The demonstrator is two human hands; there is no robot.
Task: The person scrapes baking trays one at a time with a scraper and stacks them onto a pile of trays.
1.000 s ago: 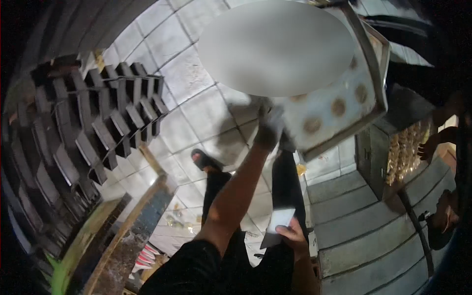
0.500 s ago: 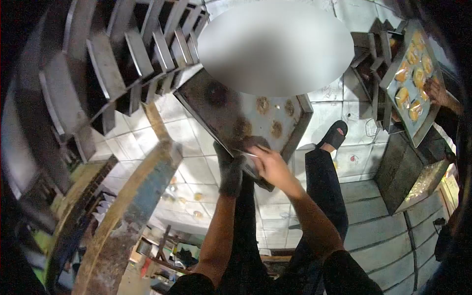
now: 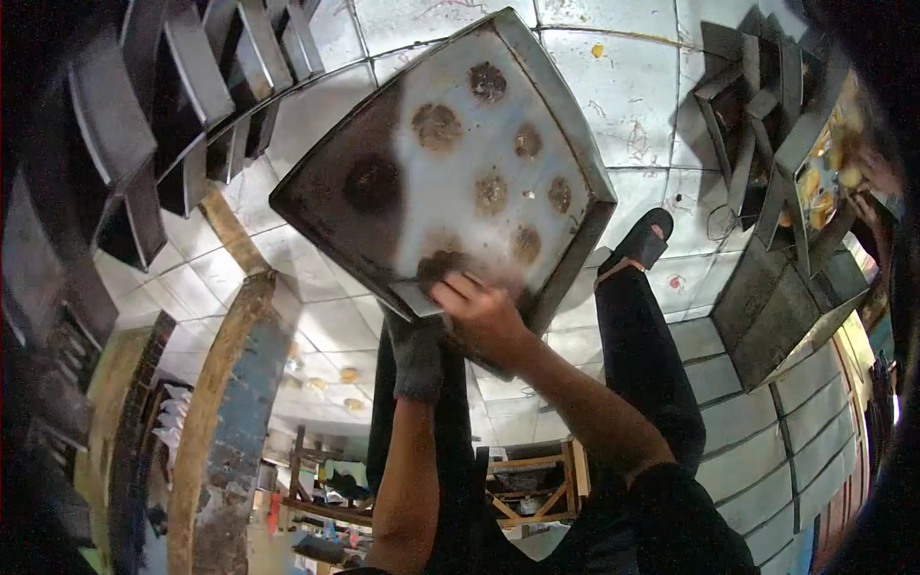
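A square metal tray (image 3: 383, 230) with several round brown marks on its surface is tilted in front of me. Gloved in dark grey, my left hand (image 3: 418, 356) grips the tray's near edge from below, its fingers largely hidden under the tray. Over the tray's near corner is my bare right hand (image 3: 479, 311), fingers curled round a flat scraper (image 3: 414, 295) whose blade lies against the surface. The round mark beside that hand is dark and blurred.
Stacked metal trays (image 3: 196, 72) stand at the left, above a worn wooden-edged table (image 3: 225, 422). At the right, a person's hand (image 3: 867, 206) is by a tray of wrapped yellow food (image 3: 819, 196), near a metal box (image 3: 781, 311). White floor tiles lie below.
The tray has come into fuller view, its far corner now showing. My hands have shifted slightly left with it. A second ago my left hand was off to the tray's side, and my right hand held the scraper low.
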